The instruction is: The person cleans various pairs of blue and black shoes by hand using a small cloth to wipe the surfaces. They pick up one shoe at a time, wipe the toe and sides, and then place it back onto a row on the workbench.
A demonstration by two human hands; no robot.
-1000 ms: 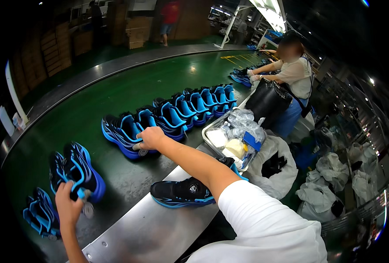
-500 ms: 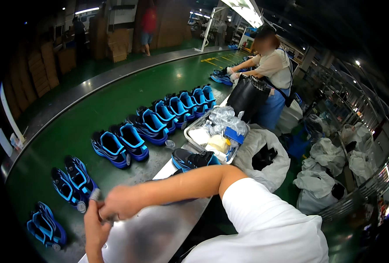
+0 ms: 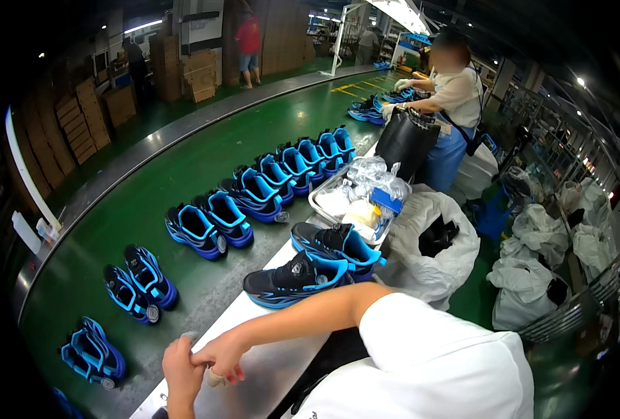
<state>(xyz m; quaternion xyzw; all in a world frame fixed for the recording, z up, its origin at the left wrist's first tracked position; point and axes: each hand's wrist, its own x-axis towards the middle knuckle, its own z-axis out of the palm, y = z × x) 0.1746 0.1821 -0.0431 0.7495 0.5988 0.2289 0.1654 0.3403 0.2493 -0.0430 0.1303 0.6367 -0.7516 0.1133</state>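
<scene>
My left hand (image 3: 182,369) and my right hand (image 3: 223,354) meet over the near metal worktop edge, fingers bent and pressed together. A small pale-grey piece shows at the left hand's fingertips, and a beige wrap or cover (image 3: 216,379) sits at the right hand's fingers. Whatever lies between them is too small to make out. Just beyond my right forearm, a black-and-blue sneaker (image 3: 297,281) rests on the white ledge, with a second sneaker (image 3: 339,246) behind it. Left of my hands, a pair of sneakers (image 3: 141,283) stands on the green belt (image 3: 65,279), round tags hanging at the heels.
More sneakers (image 3: 215,222) line the belt toward the far end, and another pair (image 3: 93,353) stands near left. A metal tray (image 3: 317,202) of clear plastic wads is beyond the ledge, beside a white sack (image 3: 456,265) and black bin (image 3: 405,143). A co-worker (image 3: 453,105) handles shoes there.
My joined hands have come down and nearer, away from the pair of sneakers on the belt. My right arm has lowered, uncovering the sneakers on the ledge. The whole view has shifted slightly.
</scene>
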